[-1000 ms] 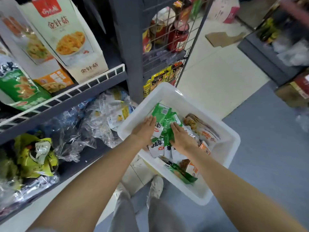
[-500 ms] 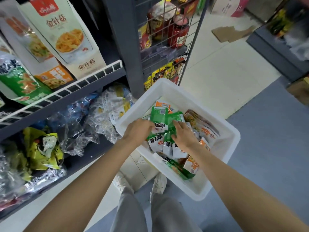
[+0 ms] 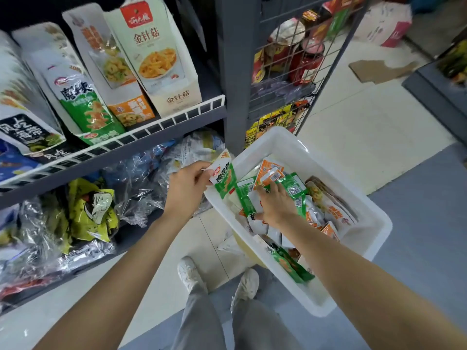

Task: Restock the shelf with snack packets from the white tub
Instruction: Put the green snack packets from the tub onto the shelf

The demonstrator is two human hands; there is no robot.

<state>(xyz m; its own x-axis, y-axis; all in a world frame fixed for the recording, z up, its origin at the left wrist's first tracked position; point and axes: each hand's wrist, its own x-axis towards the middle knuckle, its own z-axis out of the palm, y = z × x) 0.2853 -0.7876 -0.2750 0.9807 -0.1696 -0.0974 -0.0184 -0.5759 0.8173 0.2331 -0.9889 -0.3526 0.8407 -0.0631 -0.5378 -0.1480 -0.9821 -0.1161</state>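
Observation:
The white tub (image 3: 376, 221) sits on the floor at right, holding several green and orange snack packets (image 3: 294, 188). My left hand (image 3: 187, 188) pinches a green-and-white snack packet (image 3: 224, 176) just over the tub's left rim, near the lower shelf. My right hand (image 3: 275, 207) is down inside the tub, fingers curled among green and orange packets; what exactly it grips is hidden. The grey shelf (image 3: 151, 137) with a white wire rail stands at left, lined with tall snack boxes.
The lower shelf holds clear plastic bags (image 3: 141, 183) and yellow-green packets (image 3: 91, 210). A wire rack (image 3: 290, 59) with red jars stands behind the tub. Cardboard (image 3: 379, 69) lies on the tile floor. My feet (image 3: 217, 276) stand beside the tub.
My left hand has lifted a green-and-white packet out of the tub toward the shelf. My right hand stays in the tub, shifted among the packets.

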